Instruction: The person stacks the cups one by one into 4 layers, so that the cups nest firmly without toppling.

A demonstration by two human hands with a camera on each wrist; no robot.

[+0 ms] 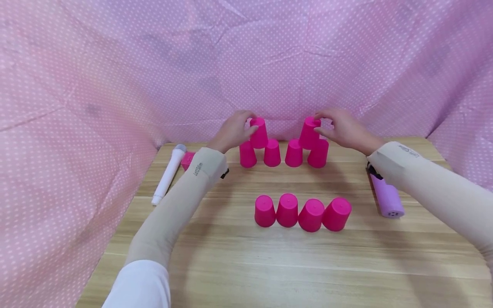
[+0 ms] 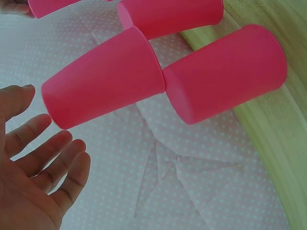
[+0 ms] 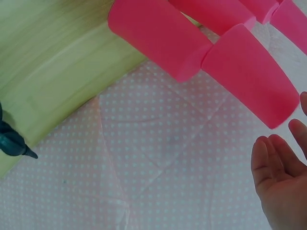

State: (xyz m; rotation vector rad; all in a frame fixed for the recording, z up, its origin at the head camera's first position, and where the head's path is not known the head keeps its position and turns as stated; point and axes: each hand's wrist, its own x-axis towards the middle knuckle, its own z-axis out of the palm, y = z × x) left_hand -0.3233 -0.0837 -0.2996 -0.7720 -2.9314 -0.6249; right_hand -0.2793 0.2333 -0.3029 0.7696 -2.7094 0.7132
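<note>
Four-cup row at the back, described by pairs: two upside-down pink cups [image 1: 247,155] [image 1: 272,153] stand at left, with an upper pink cup [image 1: 259,133] resting across them. My left hand [image 1: 236,131] is beside this upper cup, its fingers loosely spread around the narrow end in the left wrist view. At right, another upper pink cup [image 1: 309,133] bridges two more cups [image 1: 294,154] [image 1: 318,154]. Beside its narrow end is my right hand [image 1: 342,130], fingers relaxed; in the right wrist view part of the hand [image 3: 283,179] is cut off by the frame.
Nearer on the wooden table [image 1: 292,265] stands a row of several upside-down pink cups [image 1: 287,210]. A white microphone-like stick [image 1: 168,176] and a pink block [image 1: 187,160] lie left. A purple cylinder [image 1: 387,197] lies right. Pink dotted cloth [image 1: 269,55] hangs behind.
</note>
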